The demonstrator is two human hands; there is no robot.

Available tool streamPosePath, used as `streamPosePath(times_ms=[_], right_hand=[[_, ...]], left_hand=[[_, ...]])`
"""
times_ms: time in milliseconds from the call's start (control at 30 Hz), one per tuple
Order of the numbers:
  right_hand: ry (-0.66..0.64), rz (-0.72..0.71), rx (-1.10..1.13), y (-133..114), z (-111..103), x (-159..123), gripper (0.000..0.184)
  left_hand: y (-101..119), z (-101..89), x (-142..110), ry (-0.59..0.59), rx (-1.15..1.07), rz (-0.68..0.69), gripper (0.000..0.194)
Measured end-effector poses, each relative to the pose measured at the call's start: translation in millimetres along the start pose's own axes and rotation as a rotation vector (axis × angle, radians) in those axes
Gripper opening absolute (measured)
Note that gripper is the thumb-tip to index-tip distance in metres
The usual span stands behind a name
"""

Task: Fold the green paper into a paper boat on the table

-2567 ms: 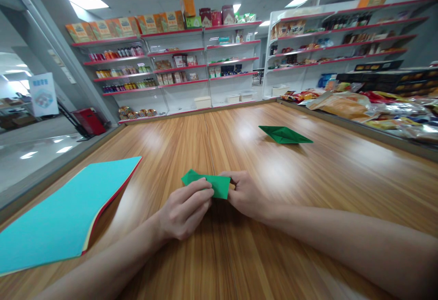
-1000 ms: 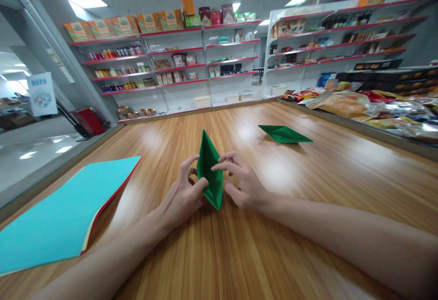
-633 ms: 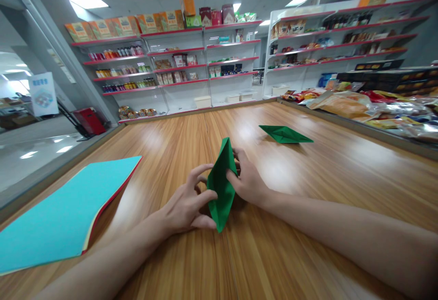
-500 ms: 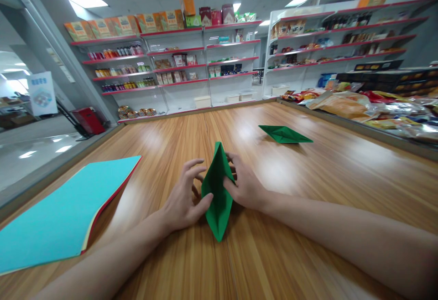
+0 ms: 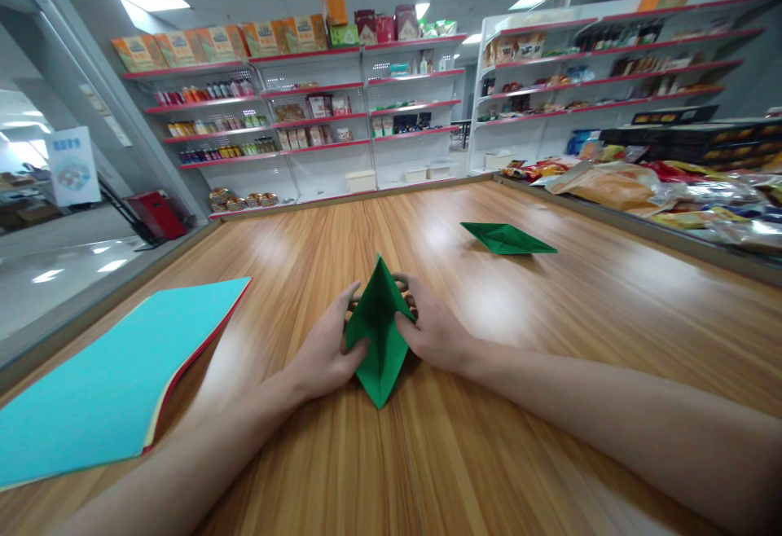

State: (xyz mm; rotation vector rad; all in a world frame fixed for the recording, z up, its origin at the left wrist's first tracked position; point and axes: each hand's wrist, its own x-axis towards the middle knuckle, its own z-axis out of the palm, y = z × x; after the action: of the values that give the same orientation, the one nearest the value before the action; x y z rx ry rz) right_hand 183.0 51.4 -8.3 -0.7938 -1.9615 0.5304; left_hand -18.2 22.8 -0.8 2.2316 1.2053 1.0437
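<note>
A folded green paper (image 5: 380, 336) stands opened out in a person's two bare hands at the middle of a wood-grain table (image 5: 305, 251) in a stocked shop. Taking that paper as the centre of the clock, with the person at six, the left hand (image 5: 327, 350) grips it at nine, thumb on the inner face and fingers curled behind the outer wall. The right hand (image 5: 437, 328) holds it at three — its thumb pressed inside the fold, its fingers at the back — so both pinch a wall of the paper between them. The piece makes a pointed diamond, one tip toward twelve and the other toward six; from here I cannot tell whether the lower tip touches the table.

At two o'clock, well apart from the hands, a second green paper (image 5: 508, 239) lies on the table, folded into a long, flat-looking diamond. At nine rests a turquoise sheet (image 5: 134, 373) with red and cream edges showing beneath it, its near corner lifting.

Beyond the table, bagged goods (image 5: 611, 187) crowd together at two o'clock, white shelving (image 5: 330, 165) with red edges runs across twelve, orange boxes (image 5: 223, 46) line its top at eleven — and a sign (image 5: 72, 166) stands at ten.
</note>
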Motion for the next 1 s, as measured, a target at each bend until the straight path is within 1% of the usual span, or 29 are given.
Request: streamPosePath(times_ms=[67, 133, 167, 233, 300, 333, 433, 533, 600, 667, 733, 800, 867, 900, 1000], right_hand=[[0.075, 0.071, 0.05, 0, 0, 2, 0.043], [0.164, 0.125, 0.112, 0, -1, 4, 0.038], [0.209, 0.134, 0.128, 0, -1, 5, 0.035], [0.289, 0.124, 0.127, 0, -1, 6, 0.028], [0.324, 0.117, 0.148, 0, -1, 7, 0.024], [0.318, 0.127, 0.19, -1, 0, 8, 0.023], [0.254, 0.187, 0.341, -4, 2, 8, 0.023], [0.172, 0.252, 0.377, -6, 5, 8, 0.02], [0.049, 0.329, 0.374, -6, 7, 8, 0.019], [-0.119, 0.383, 0.353, -6, 9, 6, 0.028], [-0.272, 0.367, 0.363, -7, 10, 4, 0.034], [-0.362, 0.298, 0.412, -9, 11, 3, 0.031], [-0.388, 0.253, 0.425, -12, 11, 2, 0.027], [-0.378, 0.251, 0.412, -13, 11, 1, 0.026], [-0.292, 0.315, 0.414, -13, 10, 1, 0.023]], left_hand=[[4, 1.6, 0, 0.05, 0.067, -0.169, 0.051], [10, 3.4, -1, 0.057, 0.099, -0.292, 0.038], [12, 4.7, -1, 0.041, 0.089, -0.32, 0.034], [15, 7.6, -2, -0.021, 0.026, -0.32, 0.03], [16, 10.5, -2, -0.068, -0.078, -0.296, 0.028], [15, 11.5, -2, -0.078, -0.14, -0.292, 0.028], [10, 11.3, 0, -0.048, -0.304, -0.357, 0.03], [5, 8.0, 0, -0.012, -0.429, -0.458, 0.032], [3, 5.9, 0, 0.005, -0.495, -0.48, 0.032], [3, 4.6, -1, 0.021, -0.532, -0.467, 0.032], [4, 4.1, -1, 0.02, -0.573, -0.429, 0.031], [6, 4.4, -1, -0.005, -0.633, -0.399, 0.03], [9, 5.0, 0, -0.045, -0.685, -0.422, 0.031], [10, 5.4, 0, -0.081, -0.693, -0.455, 0.033], [12, 6.6, 0, -0.213, -0.638, -0.541, 0.045]])
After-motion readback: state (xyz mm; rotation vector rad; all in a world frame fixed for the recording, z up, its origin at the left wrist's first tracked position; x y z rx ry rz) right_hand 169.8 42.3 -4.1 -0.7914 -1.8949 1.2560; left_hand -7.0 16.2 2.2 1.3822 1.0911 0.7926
